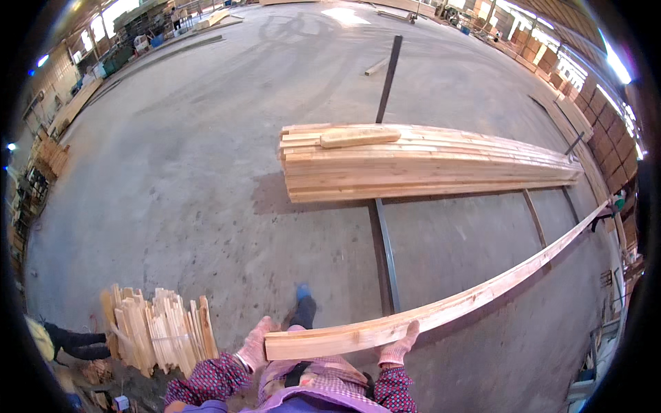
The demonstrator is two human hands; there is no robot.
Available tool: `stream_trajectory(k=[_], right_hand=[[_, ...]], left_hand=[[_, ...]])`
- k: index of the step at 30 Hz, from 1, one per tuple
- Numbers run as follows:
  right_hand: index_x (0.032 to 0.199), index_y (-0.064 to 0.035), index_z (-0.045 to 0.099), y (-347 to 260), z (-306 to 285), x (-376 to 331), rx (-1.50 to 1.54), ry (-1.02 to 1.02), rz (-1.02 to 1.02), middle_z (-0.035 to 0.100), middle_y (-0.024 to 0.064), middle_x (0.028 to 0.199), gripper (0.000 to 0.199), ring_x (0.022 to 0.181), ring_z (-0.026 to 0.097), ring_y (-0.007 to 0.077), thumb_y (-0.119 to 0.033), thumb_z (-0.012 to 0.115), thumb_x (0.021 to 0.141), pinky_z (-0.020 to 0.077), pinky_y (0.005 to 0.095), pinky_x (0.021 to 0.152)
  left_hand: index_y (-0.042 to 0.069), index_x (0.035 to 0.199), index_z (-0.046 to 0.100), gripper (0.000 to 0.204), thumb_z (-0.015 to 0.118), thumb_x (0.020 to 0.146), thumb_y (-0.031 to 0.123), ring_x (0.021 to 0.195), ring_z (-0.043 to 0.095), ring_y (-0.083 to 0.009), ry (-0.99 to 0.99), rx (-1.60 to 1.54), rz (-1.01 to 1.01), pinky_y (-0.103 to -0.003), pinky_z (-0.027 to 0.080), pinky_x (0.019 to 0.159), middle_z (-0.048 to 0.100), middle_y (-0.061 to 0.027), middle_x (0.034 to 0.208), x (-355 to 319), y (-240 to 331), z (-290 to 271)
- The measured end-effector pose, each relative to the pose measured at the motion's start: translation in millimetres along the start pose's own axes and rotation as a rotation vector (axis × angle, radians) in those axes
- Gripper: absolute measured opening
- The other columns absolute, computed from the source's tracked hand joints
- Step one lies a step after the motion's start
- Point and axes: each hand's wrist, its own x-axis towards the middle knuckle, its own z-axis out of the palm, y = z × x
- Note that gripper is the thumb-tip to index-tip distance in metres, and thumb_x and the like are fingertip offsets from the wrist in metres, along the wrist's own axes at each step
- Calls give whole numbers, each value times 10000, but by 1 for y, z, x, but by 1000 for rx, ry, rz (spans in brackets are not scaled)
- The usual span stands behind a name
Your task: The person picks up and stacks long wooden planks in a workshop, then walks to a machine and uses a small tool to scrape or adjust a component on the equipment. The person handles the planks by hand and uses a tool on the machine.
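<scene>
A long, pale wooden board (441, 313) runs from just in front of my body to the far right. My left hand (255, 344), in a pinkish knit glove, grips its near end. Farther along, my right hand (400, 345), gloved alike, holds the near side of the board, its fingers partly hidden beneath. Beyond the board lies a stack of long planks (427, 172), with a short wooden piece (359, 138) on its top. At the board's far end, something green and dark (618, 202) may be another person; it is too small to tell.
Dark metal bars (387, 258) pass beneath the plank stack, and an upright metal post (390, 79) stands behind it. A bundle of short wood strips (162, 330) sits at lower left, beside another person's dark-clothed legs (79, 342). Stacked timber (616, 131) lines the right wall.
</scene>
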Motion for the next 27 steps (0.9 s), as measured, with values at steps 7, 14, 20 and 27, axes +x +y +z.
stream_trajectory(k=[7,14,20,27], right_hand=[[1477,-120,266,27,127,135,-44,44,-5,321,112,1492,861,1334,345,313,-667,460,840,271,455,1109],[1413,-134,368,71,255,248,-4,61,15,419,93,1412,804,1246,425,300,-645,535,814,335,477,1058],[1362,-105,411,128,345,335,47,122,65,528,130,1267,743,1153,512,305,-582,575,816,390,474,1021],[1422,-121,359,195,360,465,-61,127,28,441,116,1393,739,1241,446,322,-564,525,855,354,489,1050]], left_hand=[[87,1142,555,612,488,882,637,870,633,-258,92,-42,-18,-415,530,780,632,-123,1010,58,159,104],[105,1106,560,601,485,878,656,862,637,-239,155,-14,96,-418,535,746,627,-101,996,198,273,103],[33,1188,536,681,454,901,645,914,627,-265,139,-153,99,-407,526,811,620,-127,1053,298,356,110],[22,1229,514,678,437,923,622,1060,572,-274,207,-133,226,-416,476,926,575,-144,1154,446,390,107]])
